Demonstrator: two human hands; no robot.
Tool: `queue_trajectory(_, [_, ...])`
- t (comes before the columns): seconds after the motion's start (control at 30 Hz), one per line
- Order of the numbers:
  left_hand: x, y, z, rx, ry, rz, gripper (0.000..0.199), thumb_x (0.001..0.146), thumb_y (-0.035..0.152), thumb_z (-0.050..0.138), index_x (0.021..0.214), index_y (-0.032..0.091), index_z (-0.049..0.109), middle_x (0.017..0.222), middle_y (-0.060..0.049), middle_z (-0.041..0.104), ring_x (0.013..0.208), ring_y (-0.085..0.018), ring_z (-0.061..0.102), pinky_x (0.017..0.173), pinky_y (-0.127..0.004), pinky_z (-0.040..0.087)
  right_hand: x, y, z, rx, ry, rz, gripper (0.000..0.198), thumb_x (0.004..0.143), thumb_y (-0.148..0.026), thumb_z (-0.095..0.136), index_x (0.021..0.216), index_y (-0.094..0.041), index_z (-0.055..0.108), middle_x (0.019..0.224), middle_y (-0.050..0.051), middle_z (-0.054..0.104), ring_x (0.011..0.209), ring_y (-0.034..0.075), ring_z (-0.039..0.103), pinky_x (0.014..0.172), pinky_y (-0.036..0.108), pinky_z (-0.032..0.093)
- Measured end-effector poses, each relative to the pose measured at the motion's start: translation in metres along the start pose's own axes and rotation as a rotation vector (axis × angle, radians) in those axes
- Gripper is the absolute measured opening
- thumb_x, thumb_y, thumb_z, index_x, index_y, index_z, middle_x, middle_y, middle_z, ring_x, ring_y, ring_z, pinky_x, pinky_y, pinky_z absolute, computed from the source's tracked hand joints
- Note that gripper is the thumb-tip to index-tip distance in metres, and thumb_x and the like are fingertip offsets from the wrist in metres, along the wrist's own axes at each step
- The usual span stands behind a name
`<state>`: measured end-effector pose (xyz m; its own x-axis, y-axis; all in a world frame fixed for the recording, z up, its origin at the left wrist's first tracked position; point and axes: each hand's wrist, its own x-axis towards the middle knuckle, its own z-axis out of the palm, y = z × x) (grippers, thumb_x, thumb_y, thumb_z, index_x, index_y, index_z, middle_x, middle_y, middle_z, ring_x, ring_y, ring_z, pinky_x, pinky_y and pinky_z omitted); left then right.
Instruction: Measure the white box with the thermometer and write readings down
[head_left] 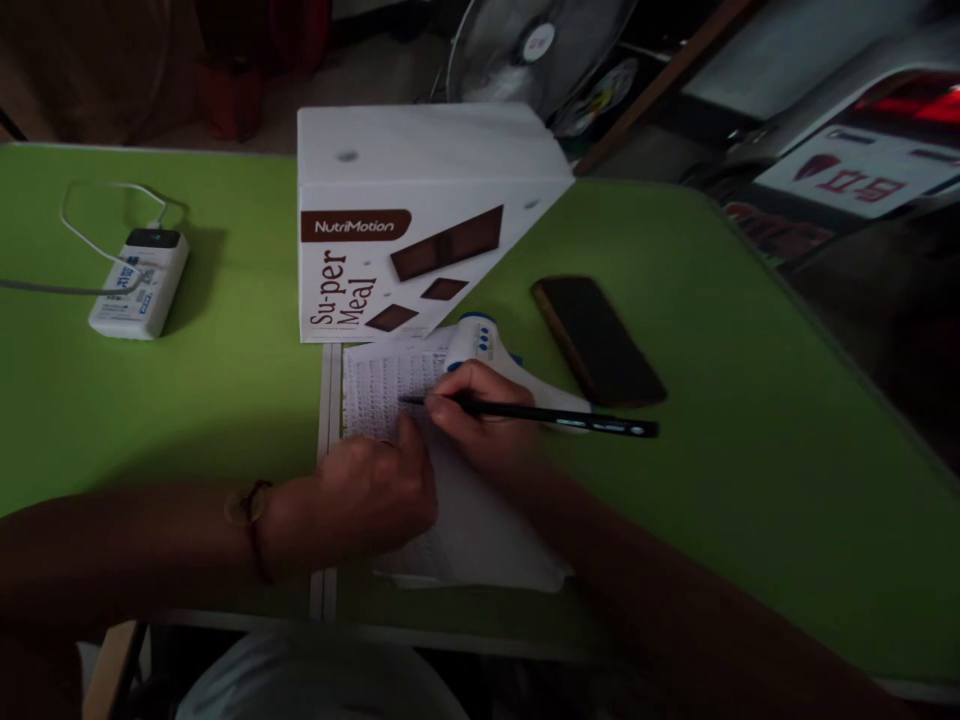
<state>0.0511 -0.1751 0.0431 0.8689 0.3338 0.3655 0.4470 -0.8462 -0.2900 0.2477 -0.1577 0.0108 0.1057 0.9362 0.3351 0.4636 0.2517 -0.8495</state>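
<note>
My right hand (484, 415) pinches a black pen (577, 415) near its tip, which points left onto a sheet of paper (487, 515). Rows of small handwriting or print cover the upper left of the sheet; the rows are too small to read. My left hand (379, 490) rests on the paper just below the pen tip, one finger stretched toward it and the others curled under. Partly behind my right hand lies a white and blue thermometer gun (480, 342), its head on the top edge of the paper.
A white box (352, 265) marked NutriMotion stands beyond the paper. To the right lies a dark phone (600, 340). At left a white power bank (142, 285) has a cable plugged in. All sit on a green table (750, 450); a fan (536, 45) stands behind it.
</note>
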Motion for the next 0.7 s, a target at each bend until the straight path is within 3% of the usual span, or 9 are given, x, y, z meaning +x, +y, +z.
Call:
queue_trajectory(0.17, [-0.0012, 0.0027, 0.0024, 0.001, -0.019, 0.003, 0.032, 0.097, 0.021, 0.071, 0.112, -0.002, 0.088, 0.118, -0.034, 0.084, 0.041, -0.015, 0.061, 0.037, -0.029, 0.043, 0.0035, -0.0038, -0.0021, 0.001, -0.046, 0.03, 0.016, 0.08, -0.036, 0.068, 0.07, -0.028, 0.06, 0.062, -0.001, 0.062, 0.056, 0.017, 0.054, 0.054, 0.032, 0.043])
queue_trajectory(0.4, [-0.002, 0.0026, 0.0014, 0.012, -0.038, 0.032, 0.032, 0.099, 0.019, 0.068, 0.113, -0.003, 0.087, 0.12, -0.035, 0.084, 0.043, -0.015, 0.061, 0.039, -0.028, 0.04, 0.0023, -0.0029, -0.0045, -0.042, -0.056, 0.01, 0.015, 0.08, -0.028, 0.069, 0.072, -0.028, 0.057, 0.064, -0.001, 0.06, 0.058, 0.016, 0.051, 0.054, 0.031, 0.042])
queue_trajectory(0.7, [0.0016, -0.0008, -0.003, -0.02, -0.144, 0.066, 0.034, 0.102, 0.024, 0.071, 0.118, -0.002, 0.086, 0.124, -0.037, 0.082, 0.045, -0.014, 0.062, 0.04, -0.028, 0.035, 0.0011, 0.0016, -0.0008, -0.03, 0.01, 0.008, 0.015, 0.08, -0.027, 0.069, 0.071, -0.029, 0.057, 0.059, -0.002, 0.058, 0.053, 0.017, 0.051, 0.051, 0.032, 0.041])
